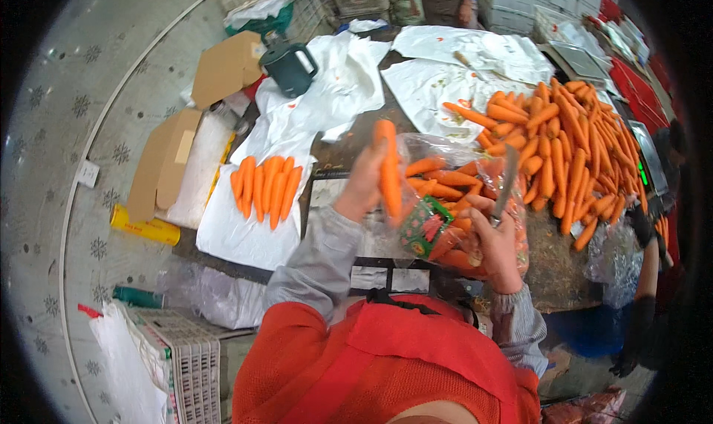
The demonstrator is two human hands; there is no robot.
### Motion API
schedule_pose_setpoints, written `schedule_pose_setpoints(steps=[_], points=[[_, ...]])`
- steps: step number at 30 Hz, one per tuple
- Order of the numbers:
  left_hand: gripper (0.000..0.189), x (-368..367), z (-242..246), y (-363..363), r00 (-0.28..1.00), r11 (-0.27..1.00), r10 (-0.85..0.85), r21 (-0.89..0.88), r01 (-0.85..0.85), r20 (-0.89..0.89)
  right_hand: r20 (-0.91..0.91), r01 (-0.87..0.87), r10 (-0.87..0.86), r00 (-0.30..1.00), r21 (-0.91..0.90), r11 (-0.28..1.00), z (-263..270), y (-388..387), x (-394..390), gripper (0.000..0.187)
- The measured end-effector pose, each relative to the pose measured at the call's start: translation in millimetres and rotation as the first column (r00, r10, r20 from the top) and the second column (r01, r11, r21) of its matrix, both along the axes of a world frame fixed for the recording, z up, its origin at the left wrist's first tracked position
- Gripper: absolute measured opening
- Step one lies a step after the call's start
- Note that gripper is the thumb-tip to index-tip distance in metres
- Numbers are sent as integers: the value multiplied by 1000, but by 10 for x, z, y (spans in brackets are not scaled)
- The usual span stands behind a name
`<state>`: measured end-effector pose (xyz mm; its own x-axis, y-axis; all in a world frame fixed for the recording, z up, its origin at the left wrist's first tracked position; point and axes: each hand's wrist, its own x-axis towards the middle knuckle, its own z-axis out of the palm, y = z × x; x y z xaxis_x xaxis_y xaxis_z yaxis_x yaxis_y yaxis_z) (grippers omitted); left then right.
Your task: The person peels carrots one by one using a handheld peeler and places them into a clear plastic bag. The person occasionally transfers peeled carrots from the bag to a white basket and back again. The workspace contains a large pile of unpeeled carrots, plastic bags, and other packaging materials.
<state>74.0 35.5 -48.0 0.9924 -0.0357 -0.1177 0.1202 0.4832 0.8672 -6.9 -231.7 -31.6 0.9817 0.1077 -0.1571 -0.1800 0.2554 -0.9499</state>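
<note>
My left hand (363,180) grips a large carrot (388,167), held nearly upright over the near middle of the table. In my right hand (496,240) is a knife (507,181), its blade pointing up and away from me. Between and beneath the hands lies a clear plastic bag (501,170) of carrots, with a green and red printed label (426,226). Left of it, several carrots (265,189) lie side by side on white paper (237,243). A big heap of loose carrots (579,145) covers the table's right side.
A dark kettle or jug (289,67) stands on crumpled white paper (351,84) at the far left. Cardboard pieces (225,67) and a yellow roll (145,225) lie along the left. Scales (649,156) stand at right. A plastic crate (195,368) is at lower left. Another person's hand (465,12) shows at the back.
</note>
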Motion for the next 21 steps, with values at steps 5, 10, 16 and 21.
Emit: schedule_pose_setpoints(steps=[5,10,16,21], points=[[42,71,-194,1719,905,653,413,659,-374,105,-64,-63,63,996,15,998,-13,-73,4,16],[40,18,-673,3214,898,-124,374,972,-200,232,-4,-66,67,998,29,997,7,-43,12,14],[55,314,-1170,3476,824,-383,565,872,305,-40,46,62,-64,997,33,998,209,-278,-159,14],[36,755,-450,1740,846,283,-16,813,-508,534,53,147,-146,988,-10,989,314,-437,-314,14]])
